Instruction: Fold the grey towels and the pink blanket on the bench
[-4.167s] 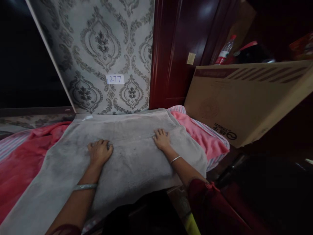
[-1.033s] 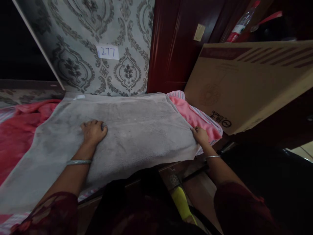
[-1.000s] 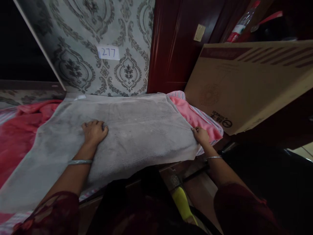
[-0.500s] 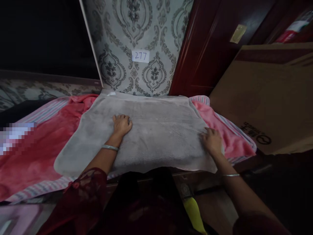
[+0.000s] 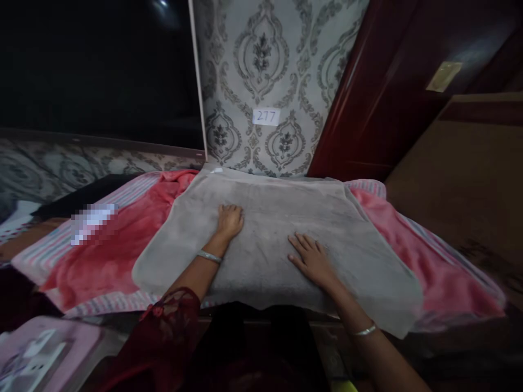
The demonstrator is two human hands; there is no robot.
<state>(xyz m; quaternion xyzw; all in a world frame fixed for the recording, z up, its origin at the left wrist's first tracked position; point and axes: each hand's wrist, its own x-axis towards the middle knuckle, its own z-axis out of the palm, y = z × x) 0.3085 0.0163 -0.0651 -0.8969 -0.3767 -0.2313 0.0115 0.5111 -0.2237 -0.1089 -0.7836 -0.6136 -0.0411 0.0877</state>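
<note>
A grey plush cloth (image 5: 261, 261) lies spread over a pink blanket (image 5: 118, 245) with striped edges, which shows on both sides. My left hand (image 5: 230, 220) rests palm down on the left half of the grey cloth, its fingers stretched out and slightly bent. On the right half, my right hand (image 5: 314, 260) lies flat with its fingers spread and nothing held. Both hands touch the cloth from above. Small wrinkles run across its middle, and its near edge hangs over the front.
A dark television screen (image 5: 98, 71) stands at the back left. Patterned wallpaper bears a paper label (image 5: 266, 116) reading 277. At the right are a dark red door (image 5: 392, 81) and a large cardboard box (image 5: 461, 163). A pink object (image 5: 77, 348) sits at the lower left.
My right hand has moved left from the cloth's right edge onto its surface, and its fingers are now spread. My left hand stays on the cloth. The view has turned left.
</note>
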